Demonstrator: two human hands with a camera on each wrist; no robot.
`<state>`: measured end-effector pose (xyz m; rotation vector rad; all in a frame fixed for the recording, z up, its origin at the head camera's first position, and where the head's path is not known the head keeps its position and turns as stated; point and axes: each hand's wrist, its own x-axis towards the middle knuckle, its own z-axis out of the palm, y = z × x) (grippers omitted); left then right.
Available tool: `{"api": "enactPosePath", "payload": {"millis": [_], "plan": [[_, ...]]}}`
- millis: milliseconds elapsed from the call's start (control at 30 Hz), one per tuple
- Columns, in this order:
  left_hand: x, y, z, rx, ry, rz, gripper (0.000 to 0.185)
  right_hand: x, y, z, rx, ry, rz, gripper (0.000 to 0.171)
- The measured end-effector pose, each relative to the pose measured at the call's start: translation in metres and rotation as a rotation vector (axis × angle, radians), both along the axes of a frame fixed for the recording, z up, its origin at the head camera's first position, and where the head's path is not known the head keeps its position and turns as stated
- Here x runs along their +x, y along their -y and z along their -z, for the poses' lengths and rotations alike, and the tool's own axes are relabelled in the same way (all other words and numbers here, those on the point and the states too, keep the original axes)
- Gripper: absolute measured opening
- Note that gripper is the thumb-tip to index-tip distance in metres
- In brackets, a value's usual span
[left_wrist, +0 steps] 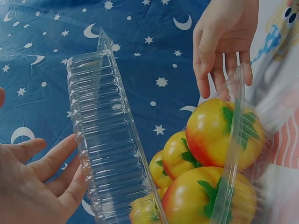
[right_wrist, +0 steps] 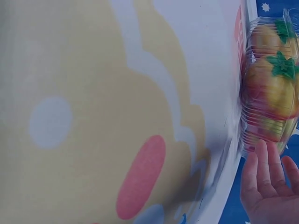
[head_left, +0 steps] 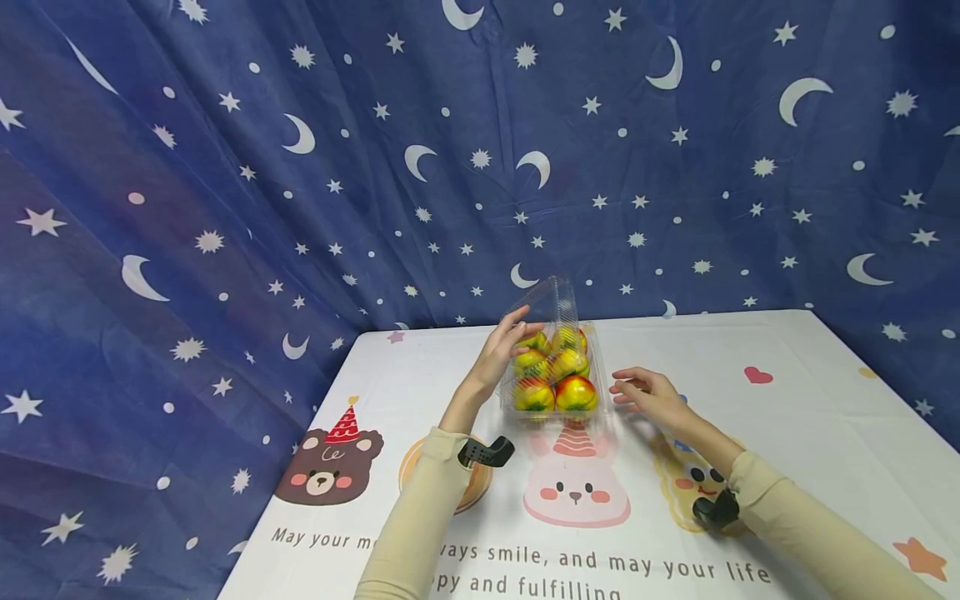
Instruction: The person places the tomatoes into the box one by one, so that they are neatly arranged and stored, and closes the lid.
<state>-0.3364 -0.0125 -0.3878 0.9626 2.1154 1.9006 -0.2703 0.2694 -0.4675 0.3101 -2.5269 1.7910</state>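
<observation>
A clear plastic clamshell box [head_left: 600, 367] holds several yellow-and-red persimmons [head_left: 577, 393] with green leafy tops. Its ribbed lid [left_wrist: 110, 140] stands raised on the left side, tilted over the fruit. My left hand [head_left: 497, 354] is at the lid's outer face, fingers extended; in the left wrist view its fingertips reach the ribbed edge. To the right of the box, my right hand [head_left: 651, 396] hovers with loosely bent fingers and grips nothing. In the right wrist view, the right fingertips [right_wrist: 261, 151] overlap the near end of the box's side wall.
Under the box lies a white tablecloth [head_left: 697, 342] printed with cartoon animals and lettering. A blue curtain [head_left: 600, 225] with moons and stars hangs behind the table and along its left. Each wrist carries a black camera mount [head_left: 486, 452].
</observation>
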Motion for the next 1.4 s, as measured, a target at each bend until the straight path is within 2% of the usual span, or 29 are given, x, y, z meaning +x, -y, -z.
{"api": "enactPosePath", "payload": {"millis": [667,1033,1400], "plan": [[0.004,-0.008,0.003,-0.009,-0.012,0.003,0.055,0.001,-0.001,0.006,0.001,0.009,0.009,0.043],[0.002,-0.013,0.004,-0.035,-0.008,0.0,0.057,-0.001,-0.002,0.005,-0.007,0.011,0.0,0.044],[0.004,-0.016,0.01,-0.061,-0.002,-0.003,0.054,0.003,0.001,0.005,-0.016,0.015,0.01,0.043]]}}
